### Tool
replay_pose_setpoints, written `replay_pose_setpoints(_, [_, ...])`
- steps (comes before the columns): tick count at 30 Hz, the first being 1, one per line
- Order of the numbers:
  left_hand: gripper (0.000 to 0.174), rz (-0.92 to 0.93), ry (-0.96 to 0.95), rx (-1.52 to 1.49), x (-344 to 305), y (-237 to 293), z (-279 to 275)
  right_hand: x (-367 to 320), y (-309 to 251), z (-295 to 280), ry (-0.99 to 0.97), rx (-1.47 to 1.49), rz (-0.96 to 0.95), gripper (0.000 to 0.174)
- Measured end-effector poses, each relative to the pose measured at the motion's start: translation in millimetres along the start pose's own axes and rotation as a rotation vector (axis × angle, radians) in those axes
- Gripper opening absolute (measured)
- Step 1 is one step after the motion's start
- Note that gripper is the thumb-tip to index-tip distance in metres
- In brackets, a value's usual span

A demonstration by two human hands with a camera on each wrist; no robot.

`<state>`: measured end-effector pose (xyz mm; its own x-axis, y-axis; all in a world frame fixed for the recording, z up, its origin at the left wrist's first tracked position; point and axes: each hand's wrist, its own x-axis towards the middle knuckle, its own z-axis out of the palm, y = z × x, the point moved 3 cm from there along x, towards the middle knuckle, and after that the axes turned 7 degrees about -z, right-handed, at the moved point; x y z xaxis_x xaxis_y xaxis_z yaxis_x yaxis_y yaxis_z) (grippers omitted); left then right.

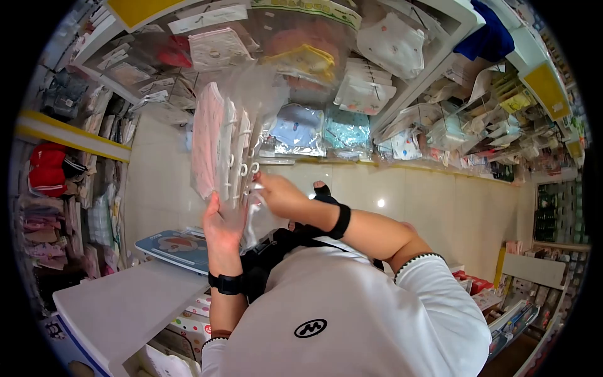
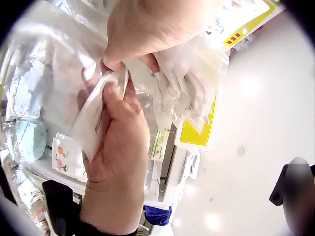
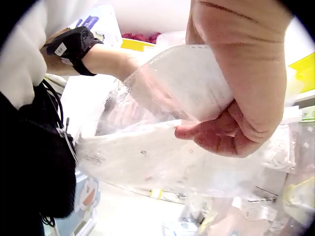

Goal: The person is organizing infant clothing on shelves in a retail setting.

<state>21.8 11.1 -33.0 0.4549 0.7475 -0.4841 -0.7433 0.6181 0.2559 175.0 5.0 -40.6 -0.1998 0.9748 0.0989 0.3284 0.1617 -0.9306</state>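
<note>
In the head view my left hand [image 1: 224, 229] holds a bundle of clear plastic packs upright by its near end. A pack with pink cloth [image 1: 207, 138] faces left, and several white plastic hooks [image 1: 244, 169] stick out along the other packs. My right hand [image 1: 282, 198] is at the bundle's right side, its fingers on the clear plastic. The right wrist view shows that hand [image 3: 236, 118] pinching the edge of a clear bag [image 3: 147, 152] with whitish cloth inside. A white card [image 2: 93, 118] lies between right thumb and fingers in the left wrist view.
Shelves with hanging packs [image 1: 367, 88] of children's cloth goods stand ahead and to the right. More goods, including a red garment [image 1: 47, 169], fill the left rack. A pale table [image 1: 132, 308] with a blue board [image 1: 176, 248] is near the left arm.
</note>
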Motion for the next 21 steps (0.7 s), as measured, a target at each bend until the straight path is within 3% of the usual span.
replay_pose_setpoints(2, [0.039, 0.065, 0.157, -0.056, -7, -1, 7, -2, 12, -28, 0.024, -0.102, 0.067, 0.038])
replay_pose_setpoints(4, [0.038, 0.078, 0.201, -0.095, -9, 4, 5, 0, 15, -71, 0.085, -0.289, 0.177, 0.025])
replay_pose_setpoints(6, [0.038, 0.101, 0.254, -0.137, -14, 8, -5, 3, 37, -112, 0.145, -0.116, 0.126, 0.025])
replay_pose_setpoints(8, [0.038, 0.132, 0.281, -0.17, -10, 14, -16, 4, 33, -146, 0.051, 0.217, 0.131, 0.02])
replay_pose_setpoints(11, [0.039, 0.14, 0.175, -0.134, -5, 20, -38, 1, 26, -183, 0.065, 0.188, 0.14, 0.021])
replay_pose_setpoints(14, [0.039, 0.139, 0.172, -0.192, -1, 17, -34, 0, 29, -216, 0.113, 0.122, 0.139, 0.019])
replay_pose_setpoints(17, [0.039, 0.197, 0.293, -0.154, 6, 10, -28, -3, 29, -252, 0.143, -0.038, 0.089, 0.019])
replay_pose_setpoints(21, [0.038, 0.164, 0.244, -0.166, 22, 5, -25, -15, 22, -300, 0.223, -0.279, 0.034, 0.018])
